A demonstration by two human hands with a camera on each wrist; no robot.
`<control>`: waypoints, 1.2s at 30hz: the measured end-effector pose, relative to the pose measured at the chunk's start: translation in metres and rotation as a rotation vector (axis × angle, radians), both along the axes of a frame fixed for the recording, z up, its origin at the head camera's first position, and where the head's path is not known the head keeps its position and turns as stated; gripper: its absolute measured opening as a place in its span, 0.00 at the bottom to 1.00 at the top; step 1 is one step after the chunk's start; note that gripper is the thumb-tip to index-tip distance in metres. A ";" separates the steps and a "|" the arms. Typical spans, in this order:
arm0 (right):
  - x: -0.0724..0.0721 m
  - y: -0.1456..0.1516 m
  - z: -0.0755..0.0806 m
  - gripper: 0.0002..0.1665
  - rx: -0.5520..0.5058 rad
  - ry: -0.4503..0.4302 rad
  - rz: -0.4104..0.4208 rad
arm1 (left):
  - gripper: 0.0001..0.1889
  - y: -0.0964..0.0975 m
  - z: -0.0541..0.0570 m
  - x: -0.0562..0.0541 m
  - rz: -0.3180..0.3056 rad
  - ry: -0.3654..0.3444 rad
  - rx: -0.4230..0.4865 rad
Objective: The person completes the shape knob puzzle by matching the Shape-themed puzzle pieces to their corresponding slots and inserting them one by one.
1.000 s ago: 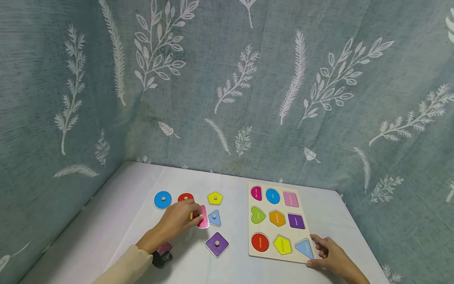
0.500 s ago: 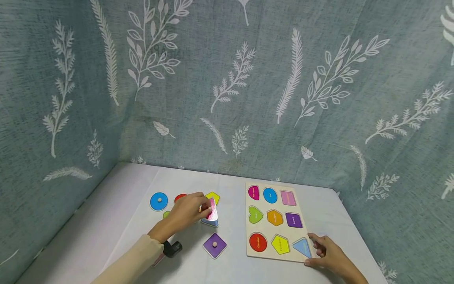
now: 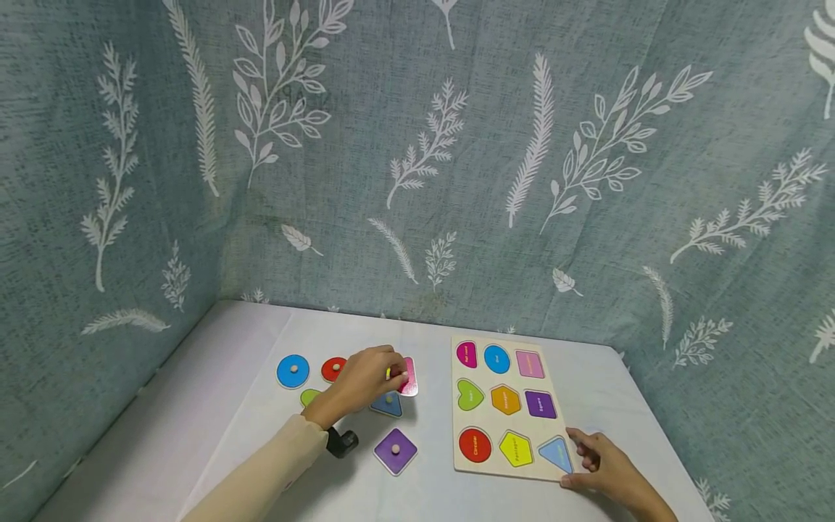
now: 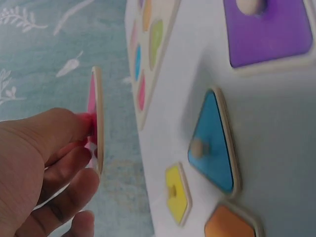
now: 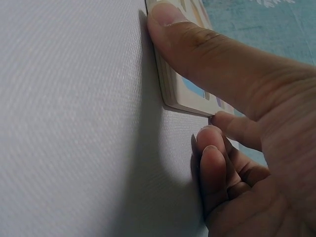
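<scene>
Pink piece (image 3: 411, 378) left of wooden board (image 3: 489, 422), fingers of left hand (image 3: 367, 377) pinching it, fingers of right hand (image 3: 605, 467) gripping board's near-right corner

teal-grey fabric backdrop (image 3: 483, 239) printed with white leafy sprigs (image 3: 536, 141) filling most of my remote head view, kinda wrinkly low down, same print along both sides, plain white cloth-covered table (image 3: 430, 500) right up by it, pretty soft light, its left edge looking dimmer
</scene>
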State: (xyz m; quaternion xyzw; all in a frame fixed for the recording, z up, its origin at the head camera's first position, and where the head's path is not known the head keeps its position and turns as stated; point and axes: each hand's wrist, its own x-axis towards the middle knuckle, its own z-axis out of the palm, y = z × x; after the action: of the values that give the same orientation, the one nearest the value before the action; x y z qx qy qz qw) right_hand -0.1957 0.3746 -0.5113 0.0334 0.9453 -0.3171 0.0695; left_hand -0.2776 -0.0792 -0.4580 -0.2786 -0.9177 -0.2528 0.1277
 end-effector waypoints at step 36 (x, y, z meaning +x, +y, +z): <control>0.000 0.005 -0.005 0.62 0.009 0.021 0.020 | 0.05 0.070 -0.019 -0.043 -0.060 -0.109 0.204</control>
State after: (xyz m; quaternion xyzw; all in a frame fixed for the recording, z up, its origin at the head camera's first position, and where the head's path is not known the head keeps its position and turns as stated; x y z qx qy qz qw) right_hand -0.1955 0.3792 -0.5160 0.0212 0.9476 -0.3126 0.0628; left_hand -0.3205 -0.0097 -0.4767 -0.2773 -0.8840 -0.3634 0.0977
